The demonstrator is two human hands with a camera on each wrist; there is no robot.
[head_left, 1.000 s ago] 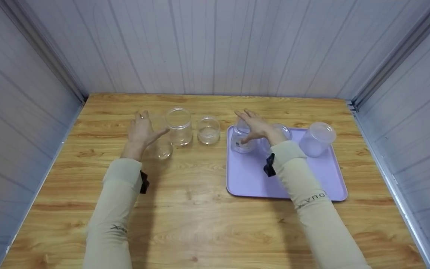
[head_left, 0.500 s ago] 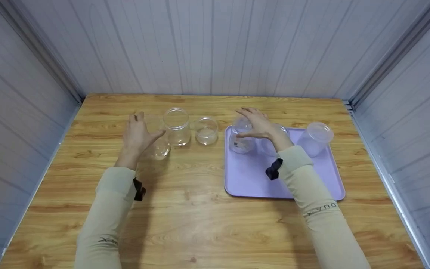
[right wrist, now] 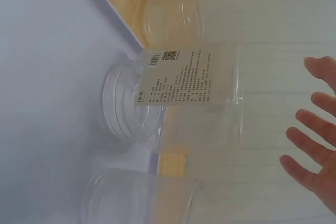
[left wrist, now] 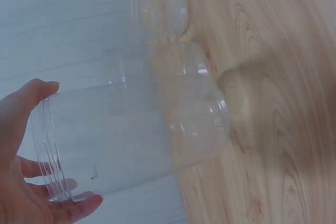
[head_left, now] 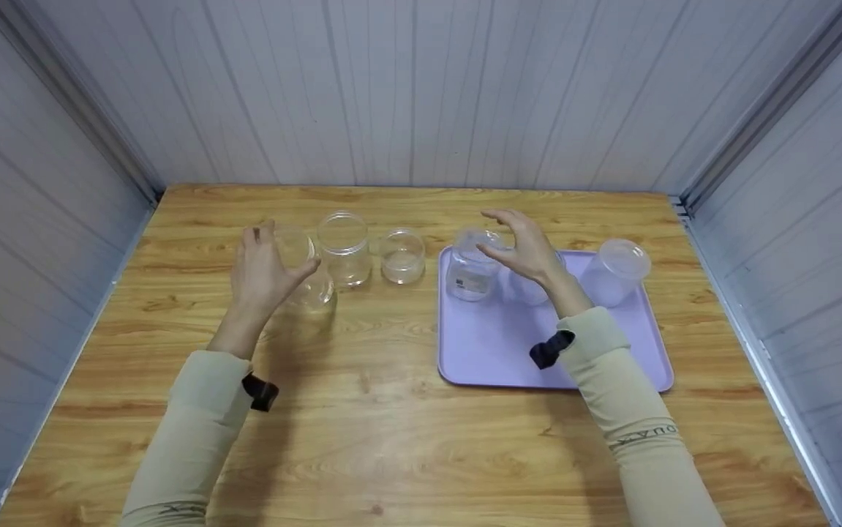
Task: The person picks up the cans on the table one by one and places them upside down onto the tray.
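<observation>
My left hand (head_left: pixel 258 272) is at the far left jar. In the left wrist view, the thumb and fingers grip the ringed rim of this tall clear jar (left wrist: pixel 131 135) from opposite sides. On the purple tray (head_left: pixel 494 351) stands a clear jar with a white label (head_left: pixel 472 279), its ringed end down against the tray. My right hand (head_left: pixel 529 249) hovers behind and right of it, fingers spread and apart from it in the right wrist view. Between the two hands stand another tall clear jar (head_left: pixel 345 252) and a short clear jar (head_left: pixel 402 258) on the wooden table.
Two more containers share the tray: a clear one (head_left: pixel 527 287) partly behind my right forearm and a frosted cup (head_left: pixel 614 272) at the right. Panelled walls (head_left: pixel 391 95) enclose the table (head_left: pixel 384 439) behind and at both sides.
My right hand has drawn back rightward from the labelled jar, which now shows more fully. My left hand has shifted slightly left and its forearm has swung outward, staying by the tall jar.
</observation>
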